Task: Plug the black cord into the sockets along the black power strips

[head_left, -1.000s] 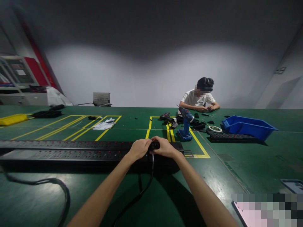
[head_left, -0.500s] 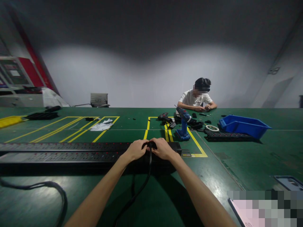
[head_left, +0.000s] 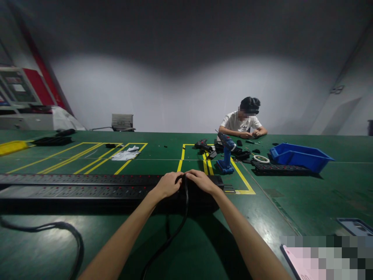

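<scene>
Two long black power strips (head_left: 110, 191) lie side by side on the green table, their rows of sockets and small red marks facing up. At the right part of the strips my left hand (head_left: 168, 184) and my right hand (head_left: 201, 181) meet, fingers bent inward with the tips almost touching. A black power cord (head_left: 187, 204) runs from between my fingertips toward me and down over the table. Both hands are closed at the cord's upper end; the exact spot they pinch is hidden by the fingers.
Beyond the strips stands a blue cordless drill (head_left: 225, 153). A second drill (head_left: 204, 145), a roll of tape (head_left: 261, 159) and a blue bin (head_left: 301, 155) lie to the right. A co-worker (head_left: 243, 120) sits opposite. Plastic bags (head_left: 126, 154) lie left; a phone (head_left: 297, 258) is near right.
My right hand's fingers have flattened and shifted slightly over the cord's top end, and the dark gap between the hands has narrowed. The left hand has barely moved.
</scene>
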Demonstrator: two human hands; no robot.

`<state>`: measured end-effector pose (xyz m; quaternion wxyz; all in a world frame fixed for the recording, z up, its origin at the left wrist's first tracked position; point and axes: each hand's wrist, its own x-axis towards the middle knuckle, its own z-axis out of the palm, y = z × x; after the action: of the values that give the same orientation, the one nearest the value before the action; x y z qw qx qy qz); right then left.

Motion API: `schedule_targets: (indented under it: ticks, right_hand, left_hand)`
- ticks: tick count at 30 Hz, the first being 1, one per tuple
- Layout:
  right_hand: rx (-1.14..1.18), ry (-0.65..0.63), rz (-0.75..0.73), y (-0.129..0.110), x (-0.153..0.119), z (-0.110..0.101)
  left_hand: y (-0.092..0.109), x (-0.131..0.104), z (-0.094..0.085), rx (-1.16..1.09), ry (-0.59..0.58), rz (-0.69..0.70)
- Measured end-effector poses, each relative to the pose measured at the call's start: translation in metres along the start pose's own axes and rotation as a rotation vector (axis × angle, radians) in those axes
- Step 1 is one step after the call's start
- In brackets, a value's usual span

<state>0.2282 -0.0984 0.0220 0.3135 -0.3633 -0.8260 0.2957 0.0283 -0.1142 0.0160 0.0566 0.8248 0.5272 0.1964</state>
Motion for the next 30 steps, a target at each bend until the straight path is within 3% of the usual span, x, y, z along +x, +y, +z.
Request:
schedule_targets:
  ticks: [13, 24, 30]
  right_hand:
    - [-0.018, 0.002, -0.021, -0.007, -0.004, -0.001]
    - [-0.26, 0.008, -0.086, -0.011, -0.008, 0.005]
    - [-0.255, 0.03, -0.11, -0.009, -0.009, 0.007]
  left_hand:
    - [-0.002, 0.0, 0.001, -0.031, 0.006, -0.003]
    - [0.002, -0.001, -0.001, -0.01, 0.003, 0.002]
    - [0.001, -0.001, 0.0, 0.008, 0.004, 0.011]
